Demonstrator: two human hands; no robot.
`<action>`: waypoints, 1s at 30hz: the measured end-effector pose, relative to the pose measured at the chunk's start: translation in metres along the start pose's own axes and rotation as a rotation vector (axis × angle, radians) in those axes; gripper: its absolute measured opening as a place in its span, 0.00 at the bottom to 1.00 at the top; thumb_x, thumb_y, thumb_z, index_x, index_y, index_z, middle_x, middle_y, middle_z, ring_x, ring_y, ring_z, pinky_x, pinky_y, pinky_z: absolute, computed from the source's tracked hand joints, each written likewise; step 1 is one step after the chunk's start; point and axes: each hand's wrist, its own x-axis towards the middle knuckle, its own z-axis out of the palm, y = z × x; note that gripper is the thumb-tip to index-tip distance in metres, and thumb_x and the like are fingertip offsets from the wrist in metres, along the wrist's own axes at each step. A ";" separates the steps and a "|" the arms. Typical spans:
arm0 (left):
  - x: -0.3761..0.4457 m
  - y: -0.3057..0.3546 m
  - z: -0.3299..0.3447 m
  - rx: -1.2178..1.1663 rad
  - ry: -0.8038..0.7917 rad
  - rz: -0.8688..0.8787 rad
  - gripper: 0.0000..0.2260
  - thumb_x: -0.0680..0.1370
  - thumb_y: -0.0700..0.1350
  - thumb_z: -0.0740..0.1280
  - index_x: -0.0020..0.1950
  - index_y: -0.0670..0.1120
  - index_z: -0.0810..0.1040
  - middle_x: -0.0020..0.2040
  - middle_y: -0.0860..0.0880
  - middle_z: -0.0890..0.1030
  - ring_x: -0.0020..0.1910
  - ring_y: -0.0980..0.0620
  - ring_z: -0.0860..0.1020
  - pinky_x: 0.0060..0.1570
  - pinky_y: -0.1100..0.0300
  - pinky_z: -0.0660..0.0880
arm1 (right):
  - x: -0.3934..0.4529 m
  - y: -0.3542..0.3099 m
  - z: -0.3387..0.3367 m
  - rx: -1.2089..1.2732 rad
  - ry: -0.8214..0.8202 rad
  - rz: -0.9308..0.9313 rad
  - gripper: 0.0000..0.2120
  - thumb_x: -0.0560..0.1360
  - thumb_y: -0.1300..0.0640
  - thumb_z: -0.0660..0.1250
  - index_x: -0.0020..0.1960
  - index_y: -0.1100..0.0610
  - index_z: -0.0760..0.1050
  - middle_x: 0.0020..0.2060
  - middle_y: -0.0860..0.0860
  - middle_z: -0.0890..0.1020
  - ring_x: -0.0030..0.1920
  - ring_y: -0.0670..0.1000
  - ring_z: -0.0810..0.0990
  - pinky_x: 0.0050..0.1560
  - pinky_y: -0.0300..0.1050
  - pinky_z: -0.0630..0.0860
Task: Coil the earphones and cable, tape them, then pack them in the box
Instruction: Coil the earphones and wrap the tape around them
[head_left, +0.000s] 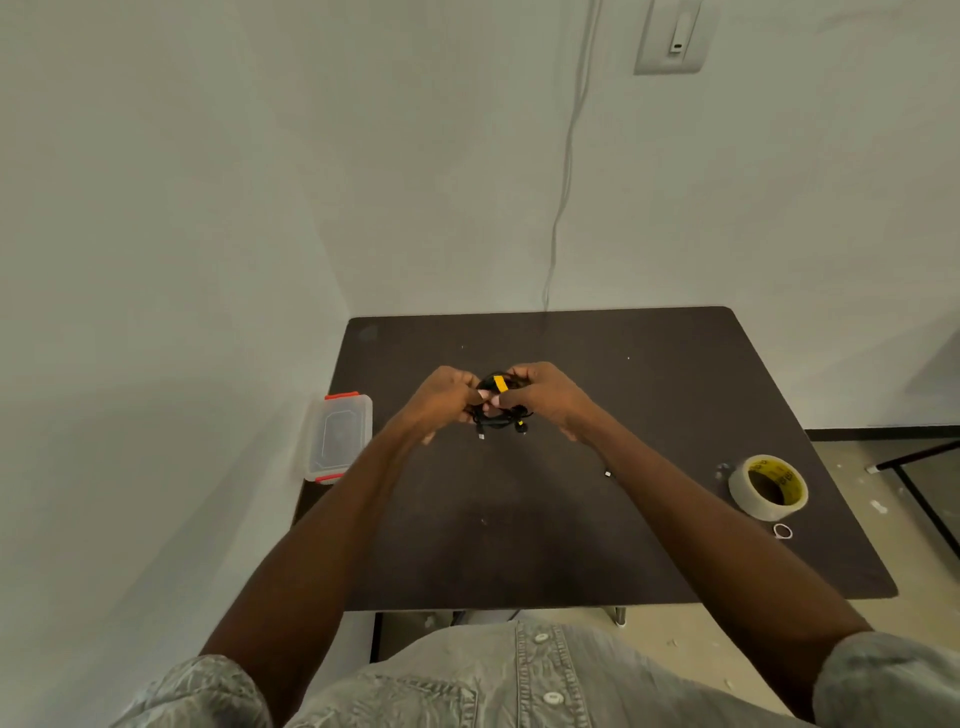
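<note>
Both hands grip a black coiled bundle of earphones and cable (497, 410) above the middle of the dark table (649, 395): left hand (448, 397) with fingers curled round the bundle's left side, right hand (543, 395) with fingers curled round its right side. Clear plastic box (340, 439) with red latches, lid on, lies at the table's left edge, well apart from the hands. Roll of clear tape (769, 487) stands near the right edge. Small white ring (783, 531) lies just beside the roll. Short yellow strip (500, 384) crosses the top of the bundle, between the two hands.
</note>
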 end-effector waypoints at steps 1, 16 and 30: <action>0.000 -0.004 0.002 -0.038 -0.008 -0.014 0.05 0.78 0.37 0.66 0.43 0.41 0.80 0.39 0.45 0.83 0.40 0.51 0.82 0.43 0.59 0.80 | 0.001 0.003 0.002 0.030 0.031 0.000 0.10 0.69 0.59 0.75 0.50 0.60 0.82 0.41 0.57 0.85 0.41 0.47 0.83 0.45 0.41 0.75; 0.020 -0.039 0.029 0.213 0.112 -0.210 0.08 0.74 0.36 0.64 0.41 0.36 0.82 0.36 0.40 0.84 0.35 0.46 0.84 0.42 0.49 0.83 | 0.002 0.047 0.018 0.008 0.159 0.129 0.07 0.70 0.62 0.74 0.47 0.62 0.82 0.38 0.55 0.83 0.37 0.49 0.80 0.39 0.45 0.76; 0.026 -0.075 0.124 -0.204 0.065 -0.449 0.05 0.80 0.36 0.60 0.50 0.43 0.74 0.39 0.46 0.79 0.34 0.55 0.80 0.33 0.58 0.78 | -0.005 0.141 -0.009 -0.037 0.248 0.408 0.04 0.73 0.61 0.70 0.44 0.62 0.82 0.35 0.54 0.79 0.37 0.50 0.75 0.37 0.42 0.69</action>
